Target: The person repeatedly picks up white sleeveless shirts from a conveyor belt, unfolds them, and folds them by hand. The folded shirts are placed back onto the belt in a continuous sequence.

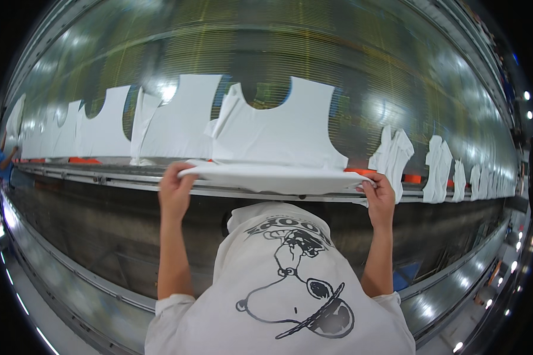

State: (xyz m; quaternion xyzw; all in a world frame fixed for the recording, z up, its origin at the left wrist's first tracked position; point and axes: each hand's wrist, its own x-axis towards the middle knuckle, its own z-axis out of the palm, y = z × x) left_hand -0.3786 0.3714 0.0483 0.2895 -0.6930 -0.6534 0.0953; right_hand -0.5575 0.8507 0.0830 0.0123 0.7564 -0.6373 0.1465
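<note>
Stretched between both hands is the lower edge of a white cut fabric panel (275,133) with curved cut-outs. Its upper part lies on the long table surface (266,49), its left side creased into a fold. My left hand (176,186) pinches one corner of the hanging edge. At the other corner, my right hand (379,193) grips the cloth between thumb and fingers. Between the hands the cloth sags slightly over the table's metal rail (231,191). Another white panel (177,120) lies just left of it, partly folded over.
More white panels (102,128) line the table edge leftward. On the right, several bunched white pieces (393,155) hang over the edge. Orange strips (412,179) show along it. A person in blue (1,162) stands far left. Behind me runs another long table (84,284).
</note>
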